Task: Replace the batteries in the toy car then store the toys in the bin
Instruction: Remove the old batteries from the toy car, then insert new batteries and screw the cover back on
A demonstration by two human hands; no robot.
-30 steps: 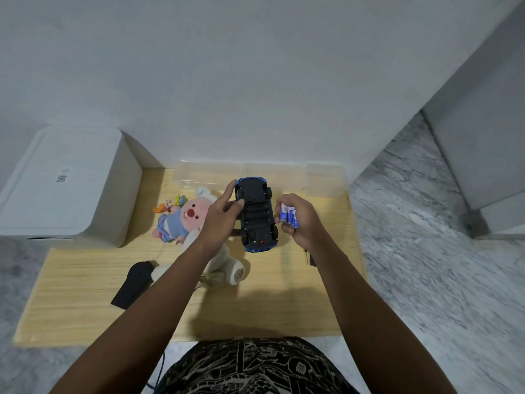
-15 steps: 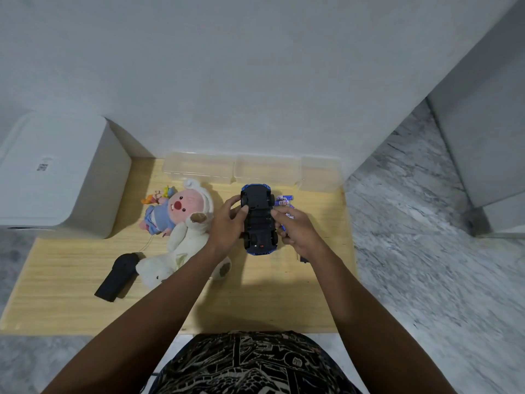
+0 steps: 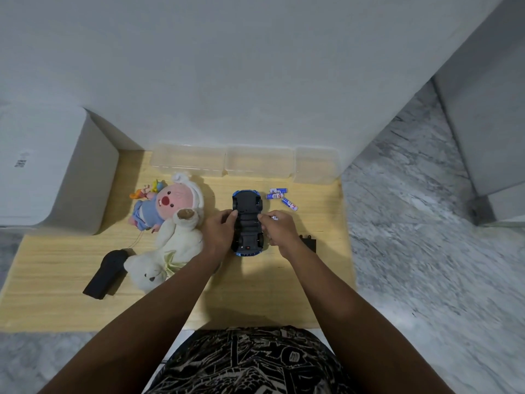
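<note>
The left hand [image 3: 220, 233] grips the upturned car [image 3: 246, 223]; the right hand [image 3: 279, 227] pinches a battery [image 3: 275, 218] (polarity unseen) beside it: reversed insertion risks failure.

Standing against a plain white wall [image 3: 255, 66]: light wooden surface [image 3: 56, 294]; grey marble floor [image 3: 426, 265] spreading rightward.

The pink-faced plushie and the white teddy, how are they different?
The pink-faced plushie wears blue clothes and a white hood; the white teddy is plain white all over. The plushie lies nearer the wall, while the teddy lies nearer the person, head toward them. Both are soft toys lying touching on the wooden table.
</note>
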